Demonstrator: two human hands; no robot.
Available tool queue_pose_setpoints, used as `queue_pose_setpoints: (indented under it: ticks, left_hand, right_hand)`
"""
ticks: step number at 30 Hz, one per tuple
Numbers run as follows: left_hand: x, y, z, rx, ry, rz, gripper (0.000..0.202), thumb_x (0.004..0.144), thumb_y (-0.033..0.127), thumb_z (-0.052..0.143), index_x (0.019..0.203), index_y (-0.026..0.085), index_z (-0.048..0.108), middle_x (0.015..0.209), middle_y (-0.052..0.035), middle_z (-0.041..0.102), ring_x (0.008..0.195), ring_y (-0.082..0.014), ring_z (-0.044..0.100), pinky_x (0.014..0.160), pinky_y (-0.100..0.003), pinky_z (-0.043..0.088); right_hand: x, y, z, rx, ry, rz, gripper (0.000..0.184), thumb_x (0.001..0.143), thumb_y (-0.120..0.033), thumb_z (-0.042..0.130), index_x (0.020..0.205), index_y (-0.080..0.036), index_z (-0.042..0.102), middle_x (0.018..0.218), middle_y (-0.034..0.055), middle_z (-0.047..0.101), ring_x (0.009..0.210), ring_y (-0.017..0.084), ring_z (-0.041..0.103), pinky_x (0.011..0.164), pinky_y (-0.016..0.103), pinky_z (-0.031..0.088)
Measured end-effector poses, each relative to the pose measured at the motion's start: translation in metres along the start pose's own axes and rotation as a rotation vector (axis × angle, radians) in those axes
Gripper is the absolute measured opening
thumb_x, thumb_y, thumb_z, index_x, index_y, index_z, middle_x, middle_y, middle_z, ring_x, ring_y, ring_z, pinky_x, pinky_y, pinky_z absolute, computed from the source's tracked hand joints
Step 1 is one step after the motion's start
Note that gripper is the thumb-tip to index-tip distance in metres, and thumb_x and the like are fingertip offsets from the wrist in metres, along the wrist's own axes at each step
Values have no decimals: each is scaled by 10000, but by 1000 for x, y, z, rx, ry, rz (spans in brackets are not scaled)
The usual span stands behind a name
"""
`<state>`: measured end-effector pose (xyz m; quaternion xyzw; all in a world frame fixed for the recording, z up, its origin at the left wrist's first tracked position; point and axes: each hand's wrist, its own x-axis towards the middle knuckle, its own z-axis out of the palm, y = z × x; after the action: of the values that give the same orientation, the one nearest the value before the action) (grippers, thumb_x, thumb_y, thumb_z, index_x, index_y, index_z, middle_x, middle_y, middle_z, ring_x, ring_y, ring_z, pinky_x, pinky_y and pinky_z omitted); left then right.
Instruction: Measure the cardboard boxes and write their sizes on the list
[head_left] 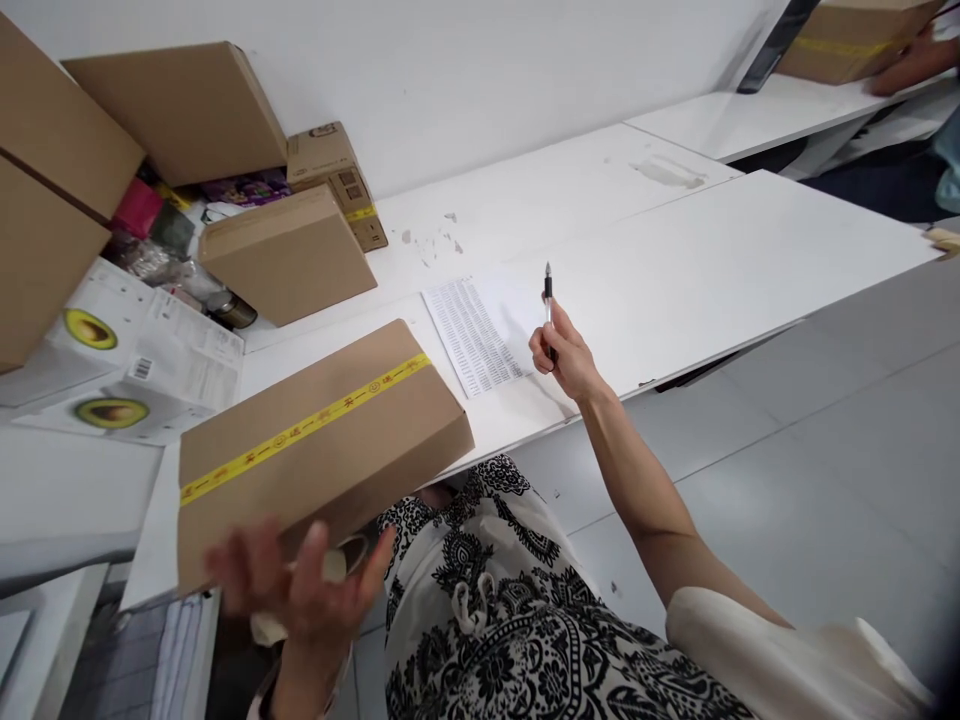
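My right hand [564,350] is closed around a pen [548,290] with a black grip, its tip pointing up and away from me. Beneath and left of that hand, a printed sheet [476,335] with rows of small text lies on the white table [675,260]. A cardboard box [300,430] sealed with yellow printed tape lies at the table's near left edge. My left hand [300,585], a little blurred, has its fingers spread in front of the box's near side; whether it touches the box I cannot tell.
Several cardboard boxes [289,255] and white cartons with avocado pictures [142,360] crowd the left end. Small packaged goods [161,240] lie among them. At the far right, another person's hand [919,60] is at a taped box [847,45]. A white wall [487,90] backs the table.
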<state>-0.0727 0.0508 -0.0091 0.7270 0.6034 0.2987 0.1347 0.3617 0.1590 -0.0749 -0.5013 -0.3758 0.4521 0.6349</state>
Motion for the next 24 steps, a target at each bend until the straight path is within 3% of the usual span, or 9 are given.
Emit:
queue_pose_setpoints:
  ticks: [2,3,5,7,11,14,17,20,24]
  left_hand:
    - [34,2,43,150,181,185,580,733,490,876,1196,237,634,1517,-164,484,1492,-471,242,1171,-746,8]
    - [52,2,60,230,309,299,615,701,508,890,1196,246,634,1476,-177,528,1470,-488,278,1150,-762,-36]
    - [86,1,78,310,404,445,691,741,496,863,1334,273,585,1471,-183,550,1439,-463,359,1166,-739,24]
    - [109,5,82,353,464,486,780,789,450,833,1471,271,499,1510,-203,522,1430,-450,394,1177,-722,95]
    - [123,38,93,214,566,624,775,858,258,759,1553,209,418,1527,-210,509,1445,-410,413,1195,-688,211]
    - [127,79,135,-56,377,871,524,918,98,612,1421,228,542,1318,-103,686,1296,-282,594,1102,-531,469]
    - [144,107,194,-211,76,874,349,945,12,462,1159,179,682,1165,-88,744,1157,-227,667,1000,-424,569]
    - [165,111,246,-191,-129,773,344,904,-34,458,1005,138,739,1101,-114,766,1066,-238,692,951,-419,601]
    - [177,99,277,-118,-281,743,380,860,-70,495,1037,123,771,1181,-146,754,1125,-269,675,998,-468,582]
  right_hand:
    - [5,-9,1,-18,-43,-28,729,922,-472,570,1581,-368,276,738,-50,571,484,115,361,511,308,371]
    - [7,-13,0,-8,-65,-52,715,919,-457,586,1574,-367,312,749,-45,602,492,117,408,535,314,404]
    - [11,-20,-4,50,-120,-104,593,920,-487,611,1478,-331,481,783,-19,665,568,135,544,637,336,489]
    - [14,-27,-9,128,-212,-133,539,902,-613,617,1336,-294,601,931,38,742,799,193,686,825,383,542]
    - [15,-37,-18,183,-425,-166,788,635,-809,764,1213,-291,628,1297,96,708,1314,322,588,1103,481,461]
    - [12,-36,-14,31,-412,-204,591,579,-622,917,945,-273,613,1179,91,754,1332,341,577,1124,507,442]
    - [13,-26,-2,-64,-164,-219,508,805,-731,682,759,-252,520,786,80,743,1104,322,701,1021,520,502]
    - [18,-13,4,3,-7,-120,711,852,-891,349,954,-236,605,636,46,660,847,287,741,836,474,564]
    - [28,2,-1,150,-60,29,883,804,-918,395,1315,-222,581,941,106,751,901,267,736,804,423,567]
